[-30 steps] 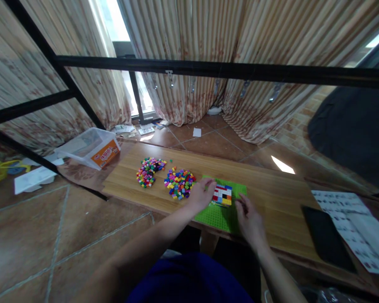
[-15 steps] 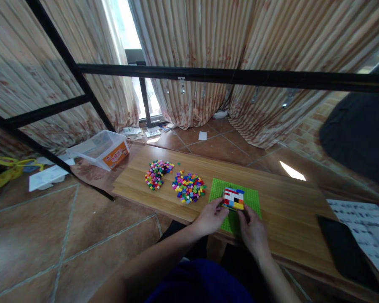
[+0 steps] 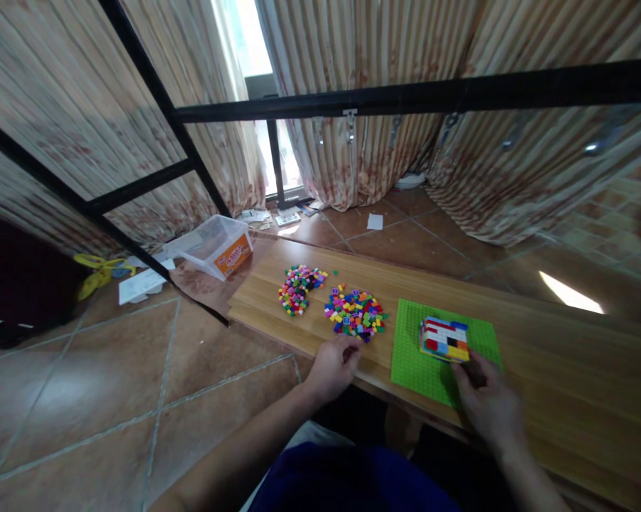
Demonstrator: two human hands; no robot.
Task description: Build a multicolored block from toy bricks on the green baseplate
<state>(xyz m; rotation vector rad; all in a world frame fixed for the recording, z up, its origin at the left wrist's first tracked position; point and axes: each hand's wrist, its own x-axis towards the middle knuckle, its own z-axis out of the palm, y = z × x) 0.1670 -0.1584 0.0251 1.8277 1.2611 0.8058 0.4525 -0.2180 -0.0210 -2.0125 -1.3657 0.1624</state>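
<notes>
Your right grip (image 3: 489, 402) is drawn in about the near right corner of the brick model (image 3: 442, 338), thumb at its near side and fingers at its right. Your left grip (image 3: 333, 364) is loosely curled at the near edge of the loose bricks (image 3: 355, 313); you can't tell from here whether it pinches a piece.

Expect the model to be light, stiff and smooth, probably hard plastic; it likely bears firm pressure on opposite side walls but could split along its seams if you twist or pry one corner. Take it low by both sides.

It is a squat block, its top a patchwork of white, red, yellow, orange, black and blue. It sits on the green studded baseplate (image 3: 413, 370), and you can't tell if it is pressed on. The baseplate lies on the wooden worktop (image 3: 560, 377), right of the loose bricks, with a second pile (image 3: 290, 293) farther left.
</notes>
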